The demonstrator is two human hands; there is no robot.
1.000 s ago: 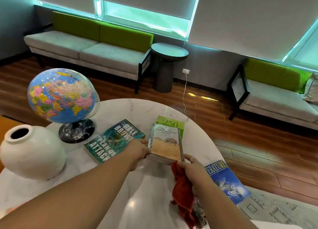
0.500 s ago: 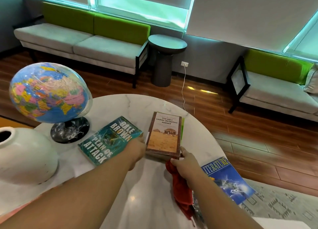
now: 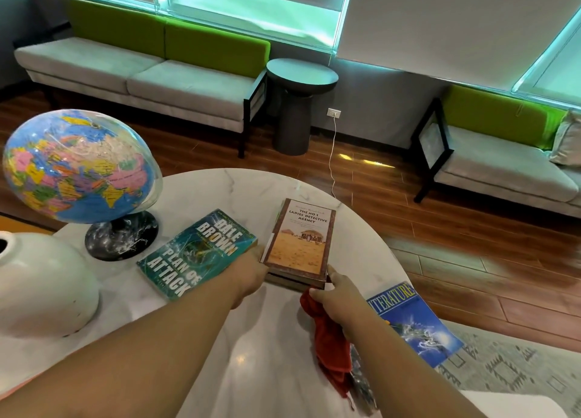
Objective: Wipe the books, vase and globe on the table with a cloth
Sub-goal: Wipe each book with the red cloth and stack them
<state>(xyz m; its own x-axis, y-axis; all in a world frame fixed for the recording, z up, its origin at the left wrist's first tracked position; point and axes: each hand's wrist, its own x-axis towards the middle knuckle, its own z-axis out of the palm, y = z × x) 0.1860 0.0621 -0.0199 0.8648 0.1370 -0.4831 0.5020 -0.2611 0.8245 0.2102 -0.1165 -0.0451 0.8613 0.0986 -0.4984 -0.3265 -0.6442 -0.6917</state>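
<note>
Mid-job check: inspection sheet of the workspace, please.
Surface: white marble table, round.
Job's things: globe and vase at left; Plan of Attack book flat; Detective Agency book atop a stack; Literature book at the right edge.
Clutter: dark patterned item under the red cloth, unclear.
Hands: left hand at the stack's near left corner, fingers hidden; right hand grips the red cloth, thumb touching the stack.
Cables: white cable from wall socket to floor.
Surroundings: sofas, side table, rug.
</note>
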